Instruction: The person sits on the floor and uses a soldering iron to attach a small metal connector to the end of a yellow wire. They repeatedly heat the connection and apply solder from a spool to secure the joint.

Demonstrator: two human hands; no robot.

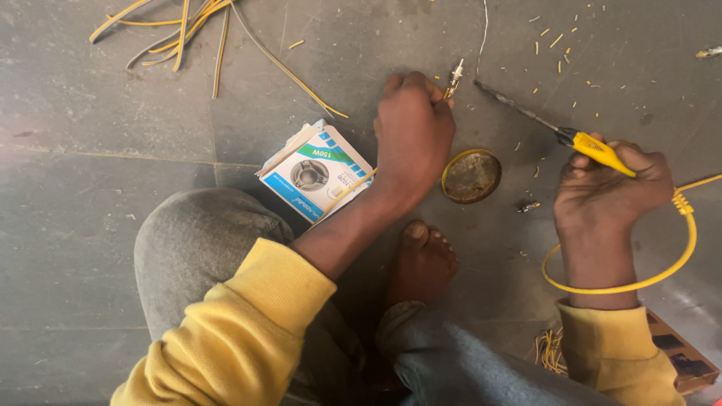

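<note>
My left hand (412,134) pinches a small metal connector (453,77) against the grey floor, with a thin white wire (483,34) running up from it. My right hand (609,188) grips the yellow handle of a soldering iron (598,150). Its dark metal shaft (519,105) points up-left, the tip a short way right of the connector. The iron's yellow cord (662,274) loops around my right wrist.
A small white and blue box (316,174) lies left of my left forearm. A round rusty tin lid (471,176) sits between my hands. Loose yellow wire strips (180,30) lie at top left, small cut bits at top right. My bare foot (423,259) rests below the lid.
</note>
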